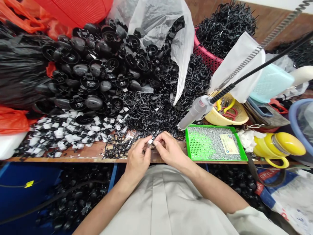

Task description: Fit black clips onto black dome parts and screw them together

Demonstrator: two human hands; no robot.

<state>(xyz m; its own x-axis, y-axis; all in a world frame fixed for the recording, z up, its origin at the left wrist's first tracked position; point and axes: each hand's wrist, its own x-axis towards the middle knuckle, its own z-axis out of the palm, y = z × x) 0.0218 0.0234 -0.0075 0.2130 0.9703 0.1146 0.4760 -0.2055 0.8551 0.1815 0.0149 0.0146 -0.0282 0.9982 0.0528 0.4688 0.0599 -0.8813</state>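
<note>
My left hand [139, 155] is closed at the bench's front edge, pinching a small white and black plastic part [150, 141] between thumb and fingers. Right beside it, my right hand [168, 148] has its thumb and index finger pressed together near the same part. Whether those fingertips hold a piece of their own is too small to make out. Behind both hands spreads a heap of small black plastic pieces [146, 114]. To the left lies a pile of white and black parts [66, 129] like the held one.
A hanging electric screwdriver [195, 112] points down right of my hands, near a green tray [189, 153] of small screws. Further right are a yellow basket [234, 119] with pliers and a yellow mug [269, 145]. Black round housings [94, 83] are heaped at back left.
</note>
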